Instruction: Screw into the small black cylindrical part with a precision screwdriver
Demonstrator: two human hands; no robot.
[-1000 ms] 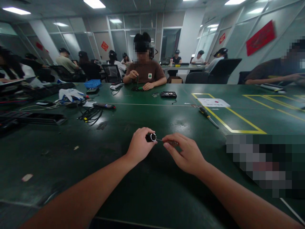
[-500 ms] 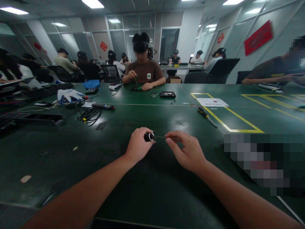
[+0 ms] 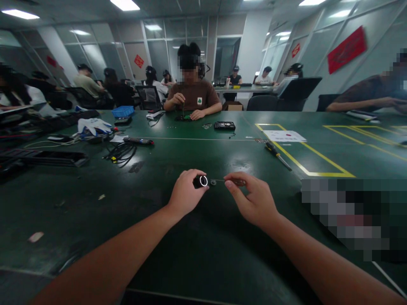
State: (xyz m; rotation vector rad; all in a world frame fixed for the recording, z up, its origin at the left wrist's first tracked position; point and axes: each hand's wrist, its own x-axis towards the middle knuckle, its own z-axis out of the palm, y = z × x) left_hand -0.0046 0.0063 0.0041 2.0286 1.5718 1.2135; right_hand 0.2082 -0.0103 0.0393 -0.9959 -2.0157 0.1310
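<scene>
My left hand [image 3: 187, 192] is closed around a short black cylinder [image 3: 197, 182] with a bright silvery ring at the end that faces right. My right hand [image 3: 254, 197] grips a thin screwdriver [image 3: 239, 182] by its brownish handle, its slim metal shaft pointing left toward the cylinder. Just off the ringed end, by the tip of the shaft, is a small round grey part [image 3: 213, 182]. Whether it hangs on the tip or lies on the table behind, I cannot tell. Both hands are above the dark green table [image 3: 203, 262].
A yellow-and-black screwdriver [image 3: 278, 155] lies ahead right, near a white sheet [image 3: 284, 136]. Ahead left are a black cable [image 3: 122, 153], a pen-like tool [image 3: 138, 141] and white-blue gloves [image 3: 93, 127]. A co-worker [image 3: 192, 95] sits opposite. A blurred-out object [image 3: 343, 216] is at right.
The small round grey part has come into sight between the cylinder and the shaft. My right hand with the screwdriver has shifted slightly right; my left hand still holds the cylinder.
</scene>
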